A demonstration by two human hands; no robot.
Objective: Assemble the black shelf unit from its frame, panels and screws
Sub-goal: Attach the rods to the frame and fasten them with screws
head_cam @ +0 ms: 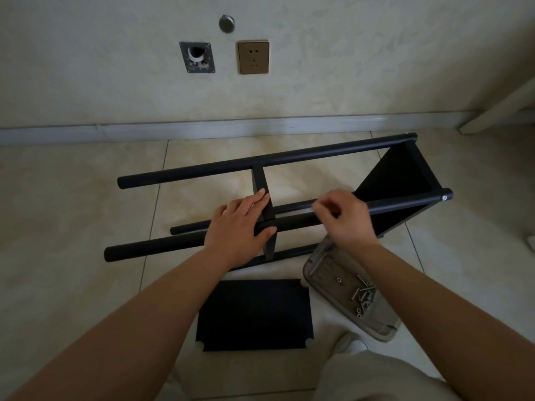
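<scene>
The black shelf frame lies on its side on the tiled floor, its round poles running left to right. One panel is fixed at the right end, a second panel stands edge-on mid-frame. My left hand grips the near upper pole where this middle panel meets it. My right hand rests on the same pole just to the right, fingertips pinched together; whatever they hold is hidden. A loose black panel lies flat in front of me.
A clear plastic tray with several silver screws sits on the floor under my right forearm. The wall with a socket and baseboard stands just behind the frame. My knee in light trousers is at bottom right.
</scene>
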